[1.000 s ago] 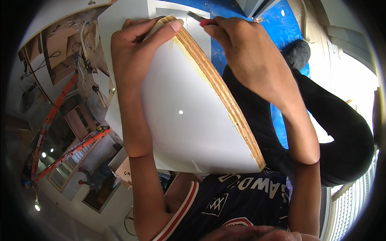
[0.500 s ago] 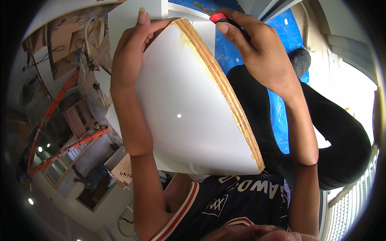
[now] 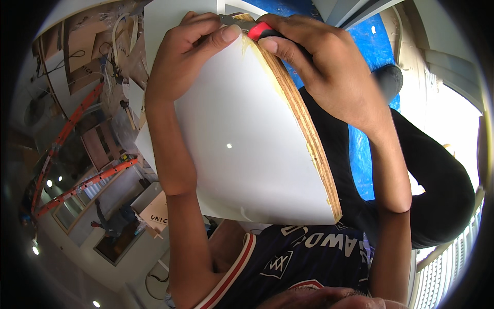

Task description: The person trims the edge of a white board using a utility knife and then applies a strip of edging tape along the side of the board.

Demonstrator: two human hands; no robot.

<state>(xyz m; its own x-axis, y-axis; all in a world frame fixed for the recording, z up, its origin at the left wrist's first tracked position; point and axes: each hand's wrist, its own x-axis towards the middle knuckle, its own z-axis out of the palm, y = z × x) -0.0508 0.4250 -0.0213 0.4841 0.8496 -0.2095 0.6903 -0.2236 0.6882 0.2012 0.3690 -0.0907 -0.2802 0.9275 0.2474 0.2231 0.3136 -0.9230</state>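
A white-faced plywood board [image 3: 242, 129] stands tilted before me, its layered wood edge [image 3: 303, 116] bare along the right side. Yellowish residue, like dried glue, streaks the face beside that edge. My right hand [image 3: 329, 67] grips a utility knife with a red and black handle [image 3: 259, 31]. The grey metal blade [image 3: 236, 23] points left across the board's far corner. At that corner my left hand [image 3: 190, 56] has its fingers curled and thumb over the white face, close against the blade tip. Whether the thumb touches the blade, I cannot tell.
Blue sheeting [image 3: 363, 159] covers the floor by my black-clad leg [image 3: 437, 180]. An orange ladder [image 3: 64, 129] stands at left, near cardboard boxes [image 3: 154, 213] and clutter. White panels [image 3: 170, 20] lie beyond the board. A slatted white surface [image 3: 437, 278] is at lower right.
My right hand has brought the knife left onto the board's far corner. My left hand has shifted, its thumb coming down from upright onto the corner beside the blade.
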